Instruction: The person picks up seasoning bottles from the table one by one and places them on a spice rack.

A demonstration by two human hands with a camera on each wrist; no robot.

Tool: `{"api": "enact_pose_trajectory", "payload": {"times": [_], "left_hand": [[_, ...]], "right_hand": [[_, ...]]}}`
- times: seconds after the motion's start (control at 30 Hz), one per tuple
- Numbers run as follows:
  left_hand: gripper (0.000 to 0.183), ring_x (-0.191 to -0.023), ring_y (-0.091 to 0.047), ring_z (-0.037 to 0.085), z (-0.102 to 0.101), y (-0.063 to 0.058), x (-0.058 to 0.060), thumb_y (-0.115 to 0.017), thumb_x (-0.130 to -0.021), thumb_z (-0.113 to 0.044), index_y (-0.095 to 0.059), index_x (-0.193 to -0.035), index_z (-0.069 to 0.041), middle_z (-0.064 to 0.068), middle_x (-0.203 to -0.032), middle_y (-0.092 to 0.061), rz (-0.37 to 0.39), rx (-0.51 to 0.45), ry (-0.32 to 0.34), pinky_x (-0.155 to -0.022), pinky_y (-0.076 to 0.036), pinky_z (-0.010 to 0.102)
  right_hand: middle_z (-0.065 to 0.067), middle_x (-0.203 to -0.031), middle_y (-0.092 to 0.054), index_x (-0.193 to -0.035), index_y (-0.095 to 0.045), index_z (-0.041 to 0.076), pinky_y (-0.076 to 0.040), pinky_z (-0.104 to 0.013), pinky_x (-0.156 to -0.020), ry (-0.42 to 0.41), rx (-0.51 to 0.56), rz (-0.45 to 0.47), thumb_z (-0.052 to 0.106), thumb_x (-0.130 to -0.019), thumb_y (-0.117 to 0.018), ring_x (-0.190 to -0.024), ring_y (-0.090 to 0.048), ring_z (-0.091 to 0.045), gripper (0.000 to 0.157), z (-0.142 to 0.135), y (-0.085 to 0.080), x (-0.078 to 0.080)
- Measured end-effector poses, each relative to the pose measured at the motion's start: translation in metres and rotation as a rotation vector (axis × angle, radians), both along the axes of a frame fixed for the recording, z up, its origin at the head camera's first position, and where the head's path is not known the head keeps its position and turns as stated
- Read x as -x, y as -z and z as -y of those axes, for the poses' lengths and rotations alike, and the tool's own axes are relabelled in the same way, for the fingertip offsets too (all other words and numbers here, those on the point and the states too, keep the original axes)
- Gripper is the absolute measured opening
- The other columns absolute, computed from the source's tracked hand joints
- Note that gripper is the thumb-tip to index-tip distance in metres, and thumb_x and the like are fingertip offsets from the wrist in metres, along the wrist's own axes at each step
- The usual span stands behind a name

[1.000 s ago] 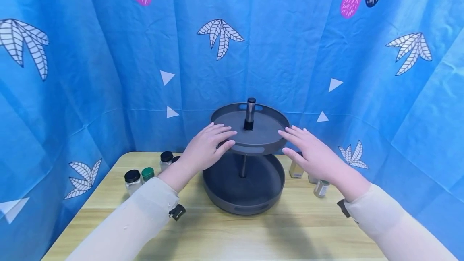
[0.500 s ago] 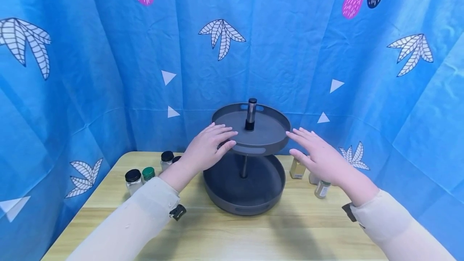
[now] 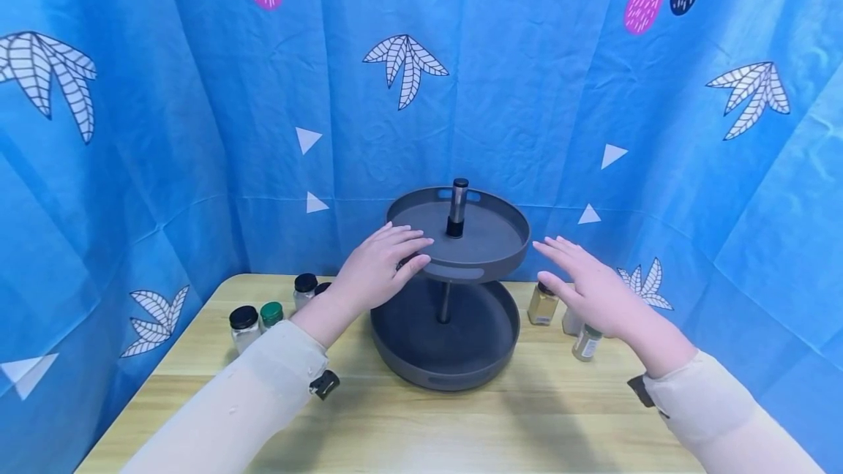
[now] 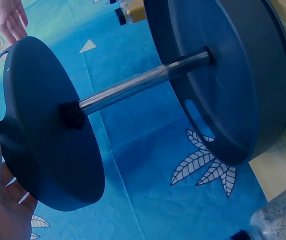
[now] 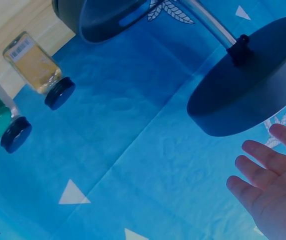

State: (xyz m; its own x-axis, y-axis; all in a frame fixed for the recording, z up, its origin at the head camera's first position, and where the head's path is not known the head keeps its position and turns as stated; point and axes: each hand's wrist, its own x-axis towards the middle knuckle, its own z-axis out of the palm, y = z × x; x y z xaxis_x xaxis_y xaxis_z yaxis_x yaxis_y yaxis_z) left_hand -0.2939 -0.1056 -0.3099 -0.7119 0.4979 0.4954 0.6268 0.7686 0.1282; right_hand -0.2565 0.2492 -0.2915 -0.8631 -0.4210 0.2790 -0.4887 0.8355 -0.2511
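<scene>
A dark grey two-tier round tray stand stands on the table, its upper tray [image 3: 487,232] joined to the lower tray [image 3: 428,346] by a metal post [image 4: 133,87]. My left hand [image 3: 378,265] rests at the left side of the upper tray's rim, fingers extended and thumb toward the front; in the left wrist view the thumb touches the rim near its handle slot. My right hand [image 3: 596,287] hovers to the right of the upper tray, fingers straight, palm empty. A gap shows between it and the rim in the right wrist view [image 5: 277,180].
Jars with black lids [image 3: 244,324] and one with a green lid [image 3: 271,313] stand at the left. On the right are a yellow-filled jar [image 3: 543,306] and a small labelled jar [image 3: 586,344]. A blue patterned curtain [image 3: 408,145] hangs behind the wooden table [image 3: 421,430].
My right hand has moved right, away from the upper tray's rim. The left hand has kept its place at the rim. The whole head view has shifted slightly.
</scene>
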Motion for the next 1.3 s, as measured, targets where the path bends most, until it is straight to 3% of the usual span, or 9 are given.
{"api": "enact_pose_trajectory", "payload": {"times": [0.8, 1.3], "left_hand": [[0.045, -0.142, -0.041, 0.023, -0.001, 0.001, 0.001, -0.049, -0.104, -0.045, -0.060, -0.141, -0.021, 0.003, -0.146, -0.055, -0.004, -0.018, 0.005, -0.123, -0.020, 0.041], [0.044, -0.142, -0.042, 0.022, -0.001, 0.001, 0.001, -0.049, -0.105, -0.045, -0.061, -0.140, -0.021, 0.003, -0.146, -0.055, -0.015, -0.019, 0.007, -0.123, -0.019, 0.040]], "right_hand": [[-0.020, -0.158, -0.034, -0.154, -0.040, 0.010, -0.026, -0.066, -0.114, 0.014, 0.017, -0.009, 0.047, -0.104, -0.050, -0.148, -0.024, -0.042, 0.063, -0.012, 0.018, 0.018], [-0.025, -0.156, -0.034, -0.152, -0.041, 0.005, -0.026, -0.066, -0.114, 0.041, 0.024, 0.032, 0.046, -0.104, -0.049, -0.145, -0.026, -0.046, 0.063, -0.013, 0.035, 0.037]]}}
